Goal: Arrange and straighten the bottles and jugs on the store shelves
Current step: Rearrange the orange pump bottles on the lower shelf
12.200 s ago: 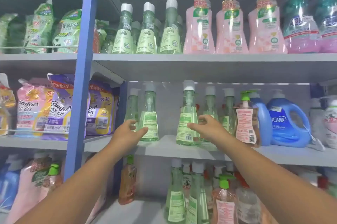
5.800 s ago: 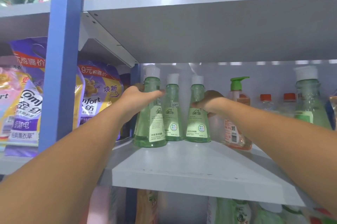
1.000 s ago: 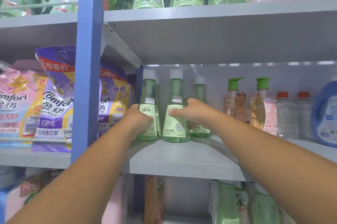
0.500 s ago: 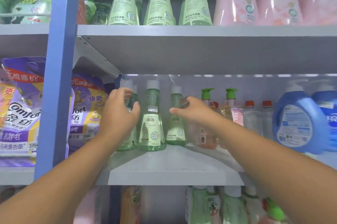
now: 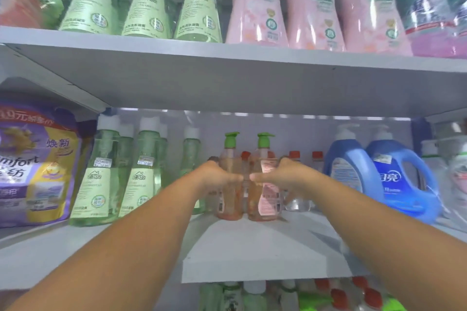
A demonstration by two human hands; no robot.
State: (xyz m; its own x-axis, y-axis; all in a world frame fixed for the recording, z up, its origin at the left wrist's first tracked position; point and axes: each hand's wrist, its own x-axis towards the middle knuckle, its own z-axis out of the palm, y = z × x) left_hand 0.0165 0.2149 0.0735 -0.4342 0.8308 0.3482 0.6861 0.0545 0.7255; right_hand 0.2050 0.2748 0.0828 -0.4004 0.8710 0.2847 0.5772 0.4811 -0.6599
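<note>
Both forearms reach in over the front edge of the middle shelf (image 5: 265,255). My left hand (image 5: 217,179) wraps the left pump bottle (image 5: 228,199), thumb across its front, fingers curled round the far side out of sight. My right hand (image 5: 280,176) wraps the right pump bottle (image 5: 264,197) the same way, thumb pointing inward; the two thumb tips nearly meet between the bottles. Both are amber-pink with green pump heads, upright, side by side and touching or nearly so, bases on the shelf. Just beyond my right knuckles: clear red-capped bottles (image 5: 294,179), bodies partly hidden by the hand. Outboard of my left grip: green bottles (image 5: 141,174) with white caps, upright, in rows, one standing nearer the left hand. Further left of those, a purple refill pouch (image 5: 38,166). Outboard of my right grip: two blue jugs (image 5: 394,174), upright, close together. Above the grips, on the upper shelf (image 5: 227,68): green bottles at left, pink bottles (image 5: 310,4) over my hands, teal ones far right. Frame motion-blurred; labels unreadable.
</note>
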